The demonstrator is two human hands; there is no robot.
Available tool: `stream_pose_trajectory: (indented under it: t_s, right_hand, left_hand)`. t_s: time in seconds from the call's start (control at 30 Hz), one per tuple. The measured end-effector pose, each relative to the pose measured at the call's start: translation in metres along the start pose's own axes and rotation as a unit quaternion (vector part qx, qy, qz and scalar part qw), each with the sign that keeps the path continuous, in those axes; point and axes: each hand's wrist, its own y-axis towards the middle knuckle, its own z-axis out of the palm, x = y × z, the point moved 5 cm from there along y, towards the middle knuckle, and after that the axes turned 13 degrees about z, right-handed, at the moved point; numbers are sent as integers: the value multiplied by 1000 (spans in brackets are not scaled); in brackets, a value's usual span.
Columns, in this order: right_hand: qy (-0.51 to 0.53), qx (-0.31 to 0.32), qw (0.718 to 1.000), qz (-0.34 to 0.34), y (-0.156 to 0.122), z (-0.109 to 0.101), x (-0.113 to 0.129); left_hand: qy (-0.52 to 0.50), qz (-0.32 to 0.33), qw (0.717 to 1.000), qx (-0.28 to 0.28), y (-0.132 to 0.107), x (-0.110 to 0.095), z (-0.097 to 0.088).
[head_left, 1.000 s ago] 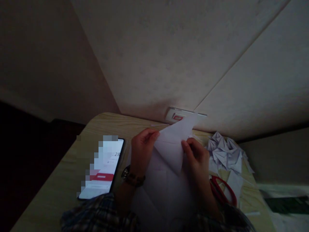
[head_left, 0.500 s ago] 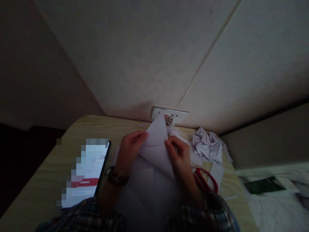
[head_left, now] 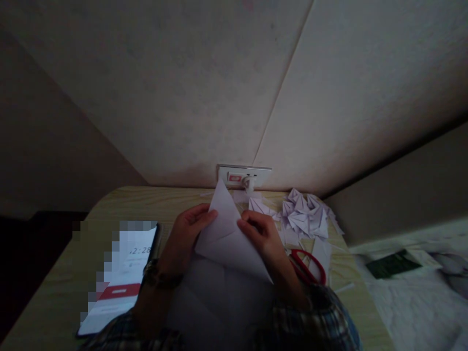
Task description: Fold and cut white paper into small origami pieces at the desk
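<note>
1. Both hands busy: left hand (head_left: 188, 226) pinching the white paper (head_left: 221, 222) at nine o'clock, right hand (head_left: 261, 231) gripping at three.
2. That paper's over the desk (head_left: 146, 197), tip towards twelve.
3. Creased and pointed, so seemingly part-folded; finished-looking folded pieces (head_left: 305, 217) crowd between two and three, far more pleated, suggesting folding remains.

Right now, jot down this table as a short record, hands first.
left hand: thumb and fingers pinching the paper
right hand: gripping the paper's right edge
paper: white, creased, point toward the socket
phone: screen lit, left of the left hand
scissors: red handles, beside the right forearm
folded pieces: white, heaped beyond the scissors
</note>
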Motion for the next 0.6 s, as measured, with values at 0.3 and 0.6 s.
stream_pose_trajectory:
  t_s: [0.3, 0.6]
  right_hand:
    - [26, 28, 999, 8, 1, 3, -4]
    - [13, 46, 999, 8, 0, 8, -2]
  left_hand:
    - [-32, 0, 999, -28, 1, 2, 0]
    - [-42, 10, 999, -31, 0, -1, 0]
